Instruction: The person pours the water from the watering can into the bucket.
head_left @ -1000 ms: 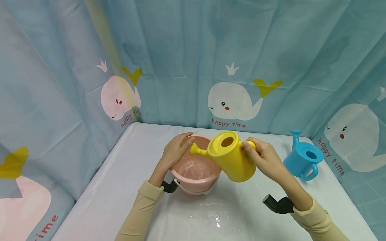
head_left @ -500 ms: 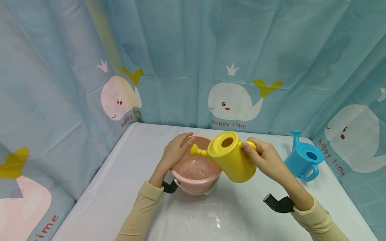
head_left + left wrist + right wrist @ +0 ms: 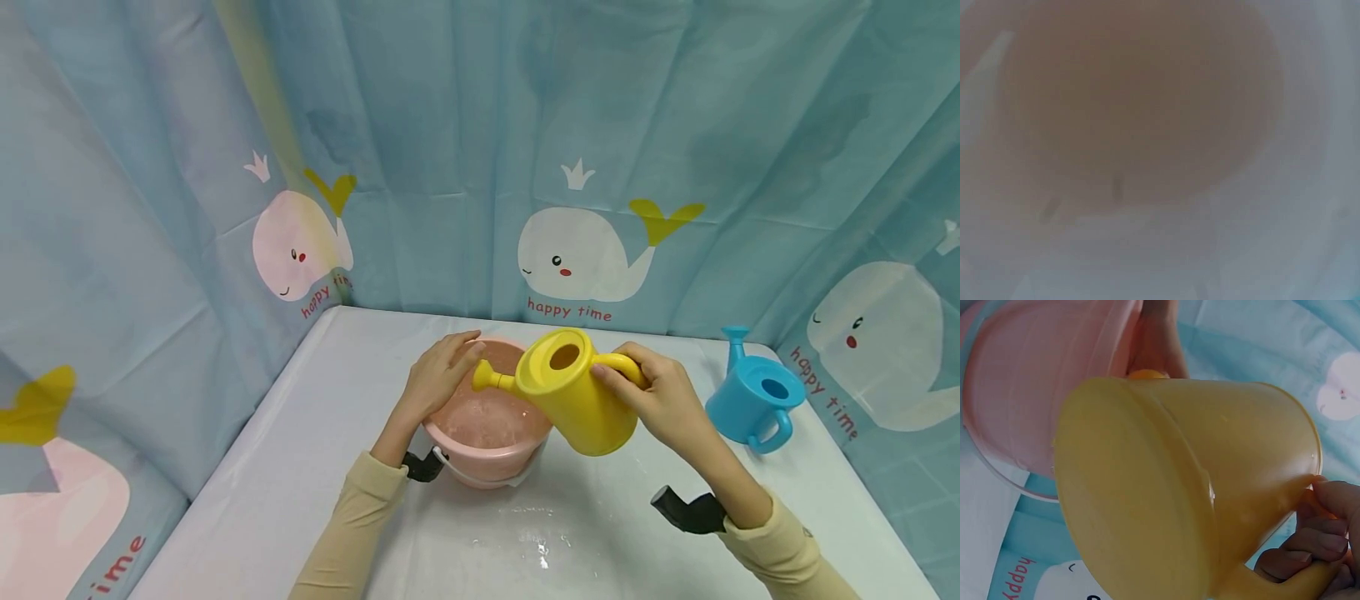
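Note:
My right hand holds the yellow watering can by its handle, thumb against the near end of the handle. The can tilts left, its spout over the pink bucket. Rippled water lies inside the bucket. At the bucket's left rim, my left hand holds the edge, with thumb toward the inside and fingers along the rim. In the right wrist view, the can's base faces the camera and hides most of the spout. The left wrist view is dim and blurred.
A blue watering can stands at the right of the white table. Wet patches shine in front of the bucket, whose white handle hangs down. A blue curtain with whale prints surrounds the table.
My right hand's thumb and grip have shifted along the yellow can's handle, which shows more now. The can has barely moved. My left hand stays at the bucket's rim.

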Demonstrator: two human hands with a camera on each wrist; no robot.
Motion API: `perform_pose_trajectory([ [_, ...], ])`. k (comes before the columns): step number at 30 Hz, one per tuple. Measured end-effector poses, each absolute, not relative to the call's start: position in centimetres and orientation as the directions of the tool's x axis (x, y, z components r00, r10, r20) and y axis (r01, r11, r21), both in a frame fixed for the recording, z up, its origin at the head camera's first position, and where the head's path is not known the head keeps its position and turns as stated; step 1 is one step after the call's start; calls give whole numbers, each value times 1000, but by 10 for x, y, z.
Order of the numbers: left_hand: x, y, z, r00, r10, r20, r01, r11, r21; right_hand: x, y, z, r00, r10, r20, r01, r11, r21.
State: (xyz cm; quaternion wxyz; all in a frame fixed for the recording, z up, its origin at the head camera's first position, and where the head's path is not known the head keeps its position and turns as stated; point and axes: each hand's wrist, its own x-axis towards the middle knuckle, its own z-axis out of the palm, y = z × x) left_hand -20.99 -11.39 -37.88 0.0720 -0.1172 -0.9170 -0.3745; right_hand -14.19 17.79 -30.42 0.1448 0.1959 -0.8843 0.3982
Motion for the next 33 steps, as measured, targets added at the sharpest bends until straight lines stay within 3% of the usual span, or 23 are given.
perform_pose_trajectory([
  [9, -210, -114, -379, -961, 163, 223, 273, 688, 673, -143, 176, -305, -865, -225, 448, -493, 542, -681],
  [33, -210, -114, -376, -962, 170, 214, 271, 692, 669, -147, 176, -306, -862, -230, 451, -494, 579, -649],
])
